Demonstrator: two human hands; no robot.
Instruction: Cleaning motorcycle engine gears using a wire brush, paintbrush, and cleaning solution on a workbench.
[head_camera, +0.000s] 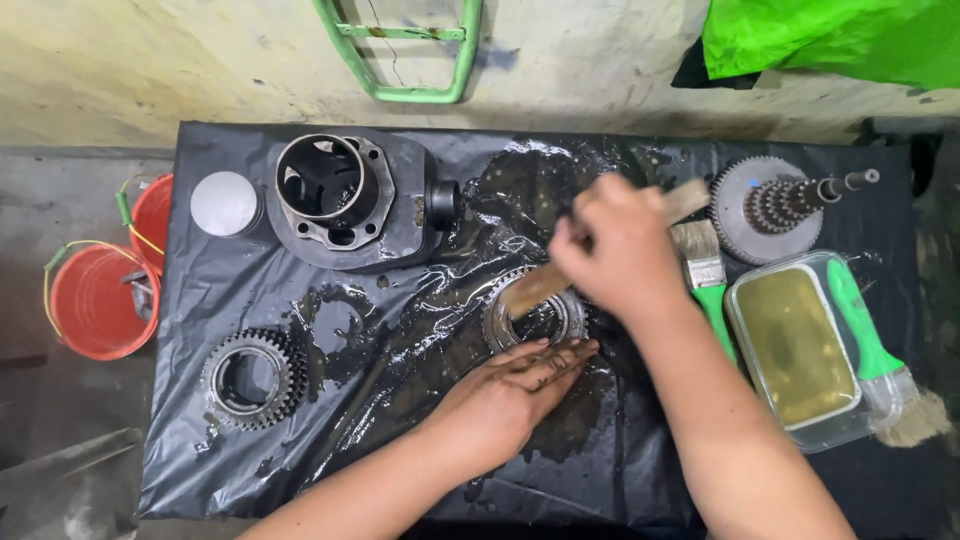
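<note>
We are brushing a ring gear that lies flat near the middle of the tabletop, on black plastic sheeting that gleams wet all around it. Our right hand is closed around a wooden-handled brush, the handle poking out past the knuckles and the working end pressed into the gear's toothed rim; the motion blurs it, so we cannot say exactly which teeth it meets. Our left hand lies open and flat, fingers together and smeared dark with grime, its fingertips touching the near edge of the gear to steady it, holding nothing.

As we judge it, the cleaning is partway through. The wet patch spreads from the gear toward the cylinder block at the back, while a second gear at the left sits in a smaller wet smear, and the gear cluster on its shaft at the far right looks dry and possibly untouched. A green-handled paintbrush lies beside a clear tub of yellowish liquid, with another green-handled brush resting across its right edge. A round white lid sits left of the block, and red buckets stand on the floor beyond the tabletop's left edge.
</note>
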